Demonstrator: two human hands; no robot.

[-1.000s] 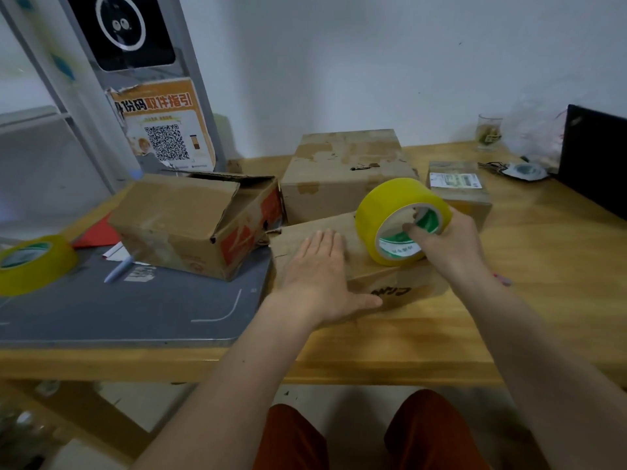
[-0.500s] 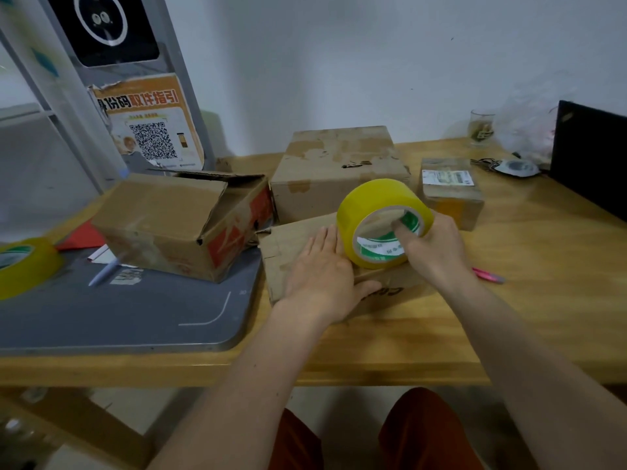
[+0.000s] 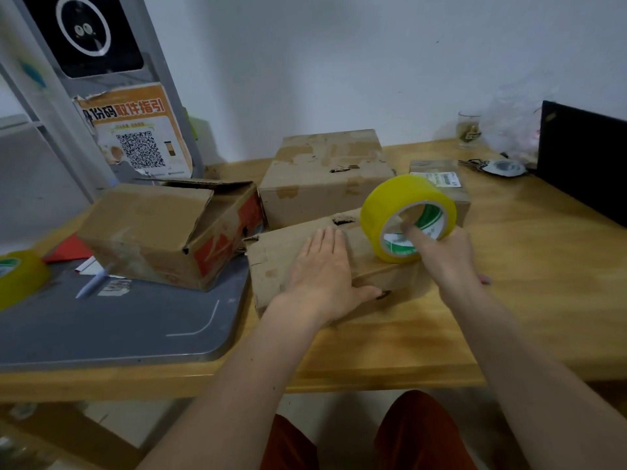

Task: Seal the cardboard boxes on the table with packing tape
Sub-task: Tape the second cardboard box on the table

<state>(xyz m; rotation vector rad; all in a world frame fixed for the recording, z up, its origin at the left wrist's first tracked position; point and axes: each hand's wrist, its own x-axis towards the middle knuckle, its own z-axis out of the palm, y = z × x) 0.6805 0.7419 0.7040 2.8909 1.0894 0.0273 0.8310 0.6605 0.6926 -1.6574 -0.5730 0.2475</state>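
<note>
A flat cardboard box [image 3: 271, 262] lies near the table's front edge. My left hand [image 3: 322, 269] presses flat on its top with straight fingers. My right hand [image 3: 441, 249] holds a yellow packing tape roll [image 3: 403, 212] by its core, a finger hooked through the hole, and the roll stands on the box's right end. Behind lie an open-flapped box [image 3: 163, 232], a larger closed box [image 3: 325, 174] and a small labelled box [image 3: 451, 188].
A grey mat [image 3: 101, 323] covers the table's left part, with a pen [image 3: 91, 283] and a second yellow tape roll [image 3: 17, 276] at the far left. A glass [image 3: 470, 128], keys [image 3: 495, 166] and a black screen [image 3: 583, 164] stand at the right. The wooden table [image 3: 526, 300] ends just in front of me.
The tape roll and my right hand have shifted along the box top, now at its right end. My left hand stays flat on the box.
</note>
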